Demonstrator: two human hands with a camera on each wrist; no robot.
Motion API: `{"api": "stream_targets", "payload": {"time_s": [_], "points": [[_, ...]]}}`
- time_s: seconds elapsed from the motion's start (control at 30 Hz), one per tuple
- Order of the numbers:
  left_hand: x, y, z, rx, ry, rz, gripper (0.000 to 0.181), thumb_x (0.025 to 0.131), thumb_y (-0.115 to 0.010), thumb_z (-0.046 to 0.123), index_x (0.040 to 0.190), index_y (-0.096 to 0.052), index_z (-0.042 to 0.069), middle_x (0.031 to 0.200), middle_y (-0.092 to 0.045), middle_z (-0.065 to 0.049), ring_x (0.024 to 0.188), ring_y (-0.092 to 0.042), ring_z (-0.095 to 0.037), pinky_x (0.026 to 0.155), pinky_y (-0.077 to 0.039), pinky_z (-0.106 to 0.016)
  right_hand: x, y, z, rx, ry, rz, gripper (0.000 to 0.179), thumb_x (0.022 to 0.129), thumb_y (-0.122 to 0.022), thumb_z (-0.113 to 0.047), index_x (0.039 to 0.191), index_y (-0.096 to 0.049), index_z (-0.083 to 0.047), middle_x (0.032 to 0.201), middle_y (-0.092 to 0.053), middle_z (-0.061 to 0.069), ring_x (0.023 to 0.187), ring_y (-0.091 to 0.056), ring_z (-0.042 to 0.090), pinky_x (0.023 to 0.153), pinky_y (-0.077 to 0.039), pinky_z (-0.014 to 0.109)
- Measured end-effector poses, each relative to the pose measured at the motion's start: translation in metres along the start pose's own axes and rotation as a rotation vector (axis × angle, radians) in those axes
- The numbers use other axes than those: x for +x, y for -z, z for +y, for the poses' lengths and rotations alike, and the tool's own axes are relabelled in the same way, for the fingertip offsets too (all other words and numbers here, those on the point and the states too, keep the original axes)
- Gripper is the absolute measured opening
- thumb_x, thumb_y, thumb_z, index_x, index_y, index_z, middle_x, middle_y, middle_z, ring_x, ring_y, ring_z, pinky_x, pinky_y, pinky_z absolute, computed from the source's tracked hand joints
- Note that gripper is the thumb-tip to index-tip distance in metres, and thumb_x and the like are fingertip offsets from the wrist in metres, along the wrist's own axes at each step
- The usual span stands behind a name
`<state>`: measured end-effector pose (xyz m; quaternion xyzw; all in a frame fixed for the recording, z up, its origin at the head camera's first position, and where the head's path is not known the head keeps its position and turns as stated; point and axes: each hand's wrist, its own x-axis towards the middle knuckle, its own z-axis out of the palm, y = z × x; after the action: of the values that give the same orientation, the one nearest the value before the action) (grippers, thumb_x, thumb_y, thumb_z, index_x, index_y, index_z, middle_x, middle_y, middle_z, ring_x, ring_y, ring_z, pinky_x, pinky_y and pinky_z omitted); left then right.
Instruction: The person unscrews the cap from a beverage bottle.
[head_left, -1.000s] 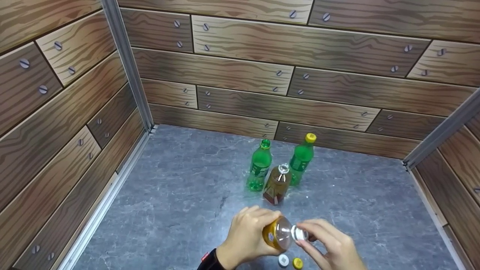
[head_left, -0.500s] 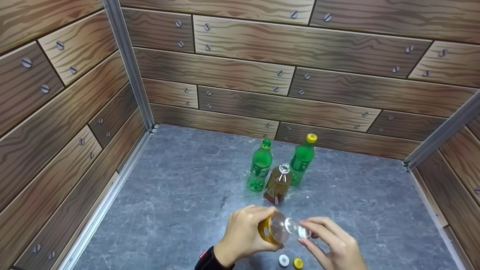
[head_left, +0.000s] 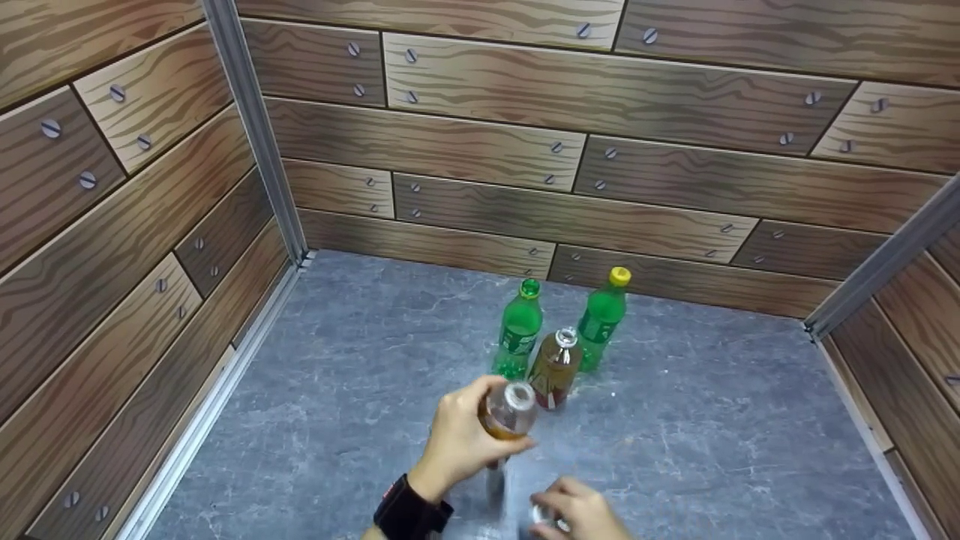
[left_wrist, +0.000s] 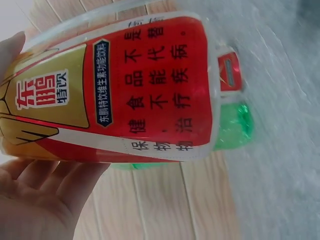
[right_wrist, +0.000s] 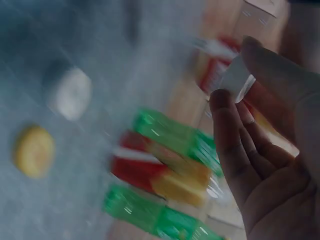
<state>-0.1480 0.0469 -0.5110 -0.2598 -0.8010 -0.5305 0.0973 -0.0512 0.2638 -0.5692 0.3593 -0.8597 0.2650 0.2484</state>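
My left hand [head_left: 454, 435] grips an uncapped clear plastic drink bottle [head_left: 516, 411] around its body, with amber liquid inside. In the left wrist view, the red and gold label [left_wrist: 160, 85] faces the camera. Lower right in the head view, my right hand [head_left: 585, 514] is blurred. A white bottle cap [right_wrist: 236, 77] is pinched between its thumb and fingertips in the right wrist view. Just beyond the held bottle stands a second uncapped amber drink bottle [head_left: 555, 367].
Behind stand an uncapped green bottle [head_left: 519, 326] and a green bottle with a yellow cap [head_left: 602, 315]. A loose white cap [right_wrist: 74, 94] and a yellow cap [right_wrist: 34, 151] lie on the grey tabletop [head_left: 360, 360]. Wood-patterned walls [head_left: 480, 142] enclose it.
The white cap has come away from the held bottle's neck, in my right hand. My left hand has carried the bottle left and farther out; my right hand has moved left and down.
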Motion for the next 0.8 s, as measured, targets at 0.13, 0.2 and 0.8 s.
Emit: {"api": "stream_targets", "payload": {"time_s": [0.13,0.2,0.8], "points": [[0.012,0.005,-0.014,-0.070,0.064,0.066,0.071,0.064,-0.100,0.032,0.123,-0.066,0.015,0.114,-0.076,-0.002,0.100,-0.073,-0.017,0.088,-0.061,-0.032,-0.009,-0.020,0.000,0.061,-0.099,-0.163,0.018,0.088,-0.079,-0.023,0.091,-0.080,-0.005,0.075,-0.057,-0.002,0.063,-0.050,-0.006,0.054,-0.041,0.005],[0.021,0.007,-0.022,-0.084,0.087,0.105,0.071,0.064,-0.100,0.029,0.122,-0.065,0.013,0.116,-0.076,-0.005,0.103,-0.073,-0.020,0.091,-0.062,-0.035,-0.011,-0.026,-0.002,0.128,-0.208,-0.259,0.013,0.087,-0.078,-0.016,0.092,-0.080,-0.004,0.074,-0.054,-0.002,0.062,-0.048,-0.006,0.054,-0.041,0.007],[0.083,-0.006,-0.096,0.005,0.245,0.216,0.072,0.066,-0.100,0.035,0.124,-0.063,0.013,0.118,-0.075,-0.011,0.108,-0.073,-0.027,0.095,-0.060,-0.042,-0.010,-0.038,-0.017,0.199,-0.621,-0.470,0.013,0.090,-0.080,-0.021,0.097,-0.084,-0.011,0.072,-0.054,-0.012,0.062,-0.053,-0.005,0.057,-0.048,0.014]]}}
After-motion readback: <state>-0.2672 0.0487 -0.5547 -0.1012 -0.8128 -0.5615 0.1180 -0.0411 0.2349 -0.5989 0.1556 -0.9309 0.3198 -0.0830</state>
